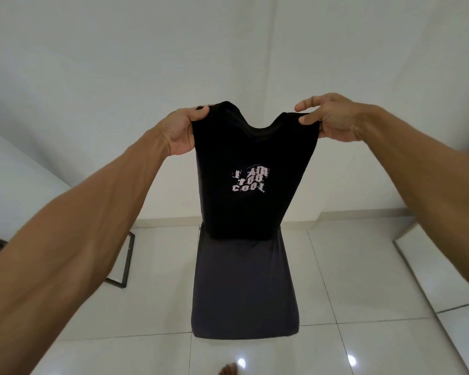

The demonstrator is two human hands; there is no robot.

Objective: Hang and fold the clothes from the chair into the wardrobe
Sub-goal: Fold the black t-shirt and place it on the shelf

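A black T-shirt [252, 212] with pale printed letters on its chest hangs in the air in front of me. My left hand [182, 131] pinches its left shoulder and my right hand [328, 117] pinches its right shoulder, both arms stretched forward. The sleeves look folded behind, so the shirt shows as a narrow panel with its neckline dipping between my hands. Below it stands a chair [244, 288] with a dark grey cover; the shirt's lower edge hides the chair's back. No wardrobe is in view.
Glossy white floor tiles [363, 266] surround the chair. A black-framed panel [125, 261] leans at the left near a white surface. Another white edge [444, 272] runs along the right. White walls stand behind. A bare foot [229, 370] shows at the bottom.
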